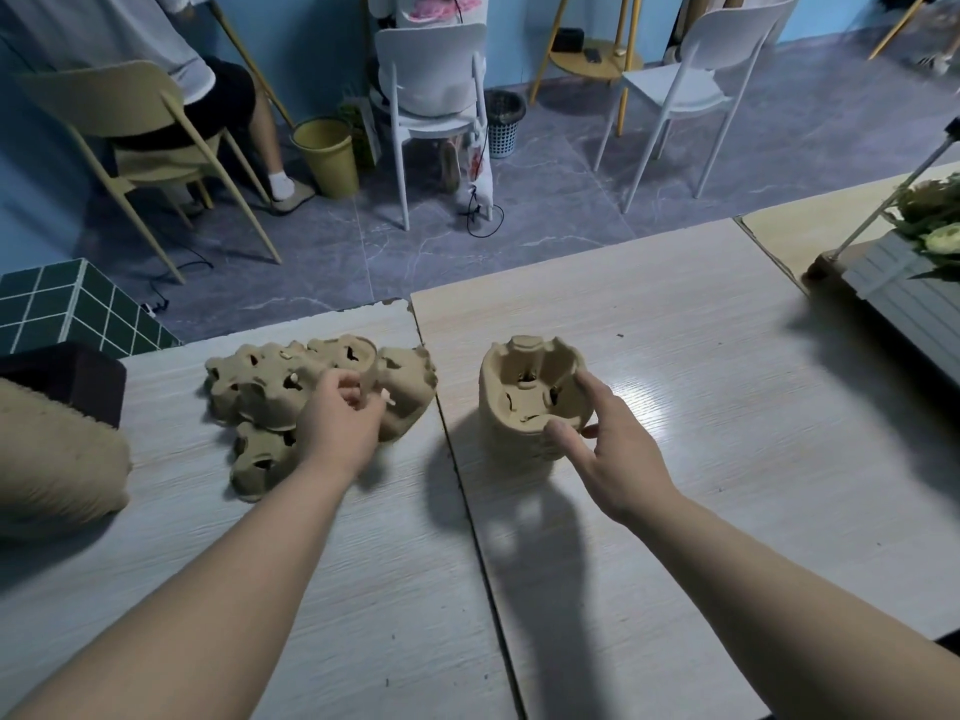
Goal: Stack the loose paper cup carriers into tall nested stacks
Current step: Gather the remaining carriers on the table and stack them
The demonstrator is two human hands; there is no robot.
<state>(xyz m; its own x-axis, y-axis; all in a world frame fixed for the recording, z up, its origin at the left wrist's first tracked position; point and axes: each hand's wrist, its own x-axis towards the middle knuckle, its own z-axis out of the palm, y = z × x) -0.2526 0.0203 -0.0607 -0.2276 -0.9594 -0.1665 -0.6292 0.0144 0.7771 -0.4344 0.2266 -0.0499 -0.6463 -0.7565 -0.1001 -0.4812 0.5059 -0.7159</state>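
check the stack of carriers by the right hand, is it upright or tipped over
Upright. The nested stack stands on its base on the table, open cups facing up, layered edges showing down its side. The right hand is at its rim.

Two hands [343, 407]; three chairs [431, 85]

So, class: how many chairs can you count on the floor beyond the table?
3: a tan chair at far left, a white chair in the middle and a white chair at right. Others may be out of view.
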